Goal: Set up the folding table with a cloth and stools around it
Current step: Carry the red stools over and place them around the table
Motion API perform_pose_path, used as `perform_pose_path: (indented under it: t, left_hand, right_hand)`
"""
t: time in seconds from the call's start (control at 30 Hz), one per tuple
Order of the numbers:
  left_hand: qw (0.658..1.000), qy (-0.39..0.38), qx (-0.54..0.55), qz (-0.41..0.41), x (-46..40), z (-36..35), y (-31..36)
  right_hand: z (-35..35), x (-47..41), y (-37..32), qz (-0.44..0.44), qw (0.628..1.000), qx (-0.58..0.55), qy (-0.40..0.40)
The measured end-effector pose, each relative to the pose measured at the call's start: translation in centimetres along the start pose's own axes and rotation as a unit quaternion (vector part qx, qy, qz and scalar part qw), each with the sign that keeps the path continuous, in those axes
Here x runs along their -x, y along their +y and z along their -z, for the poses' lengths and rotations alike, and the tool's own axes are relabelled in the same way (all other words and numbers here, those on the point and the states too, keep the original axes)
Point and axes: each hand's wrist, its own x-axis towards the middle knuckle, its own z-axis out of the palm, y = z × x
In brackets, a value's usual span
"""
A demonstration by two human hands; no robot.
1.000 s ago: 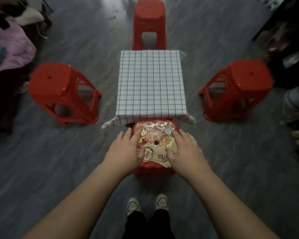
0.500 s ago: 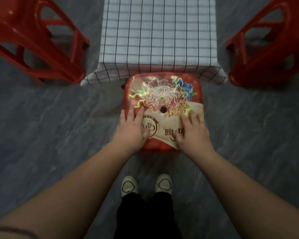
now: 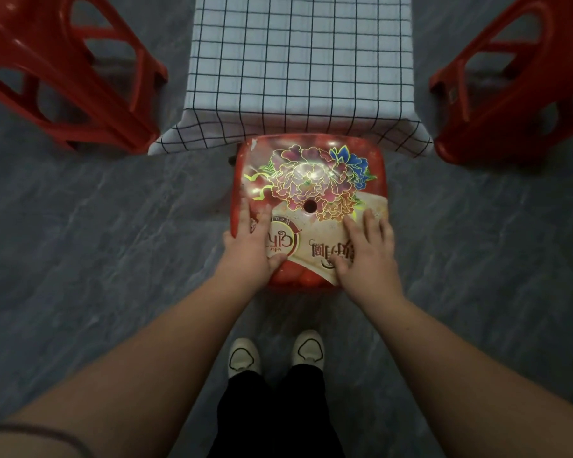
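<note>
Both hands — left hand (image 3: 250, 251) and right hand (image 3: 366, 256) — are lying flat and open, gripping nothing, on the flowered stool (image 3: 311, 180), its far edge touching the checked cloth (image 3: 298, 61) at top middle.

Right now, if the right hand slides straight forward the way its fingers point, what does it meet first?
Probably the hanging edge of the checked cloth, past the flower print on the stool seat under the right hand; depth is unclear.
</note>
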Motion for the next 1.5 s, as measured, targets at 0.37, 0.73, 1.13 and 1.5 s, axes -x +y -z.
perform_pose_path:
  t: [0.37,0.73,1.13,1.5]
  left_hand:
    - [1.0,-0.015,-0.018,-0.011,6.0,-3.4,-3.5]
    - [0.999,-0.037,-0.011,-0.017,14.4,-8.3,-6.2]
    - [0.999,-0.033,0.014,0.014,22.1,-13.2,-7.9]
    - [0.999,-0.038,-0.011,0.024,25.6,-15.1,-8.4]
  right_hand:
    - [-3.1,7.7,0.8,-0.002,1.0,-0.006,0.001]
    - [-6.4,17.9,2.8,-0.011,1.0,-0.008,0.007]
    - [-8.2,25.0,5.4,0.003,1.0,0.007,-0.024]
    - [-8.7,28.7,5.9,-0.007,0.997,0.041,-0.061]
